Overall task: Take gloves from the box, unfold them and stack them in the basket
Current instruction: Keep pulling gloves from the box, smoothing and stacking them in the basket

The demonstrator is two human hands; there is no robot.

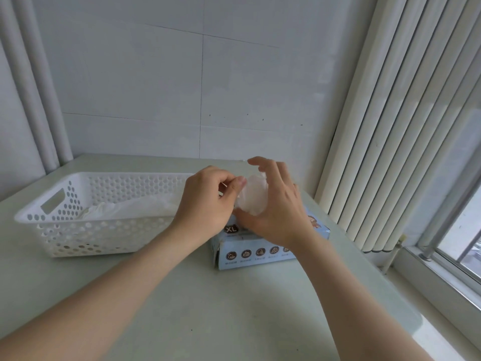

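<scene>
Pale tabletop (208, 308): over the light-blue cardboard box (250, 256), left hand (205, 201) pinches, right hand (276, 212) cups a crumpled translucent glove (253, 196); white perforated basket (78, 230) sits leftward.

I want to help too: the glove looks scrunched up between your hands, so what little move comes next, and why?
Probably pull the hands apart to open the glove: the left hand pinches its edge, the right hand holds it, bunched, above the box.
</scene>
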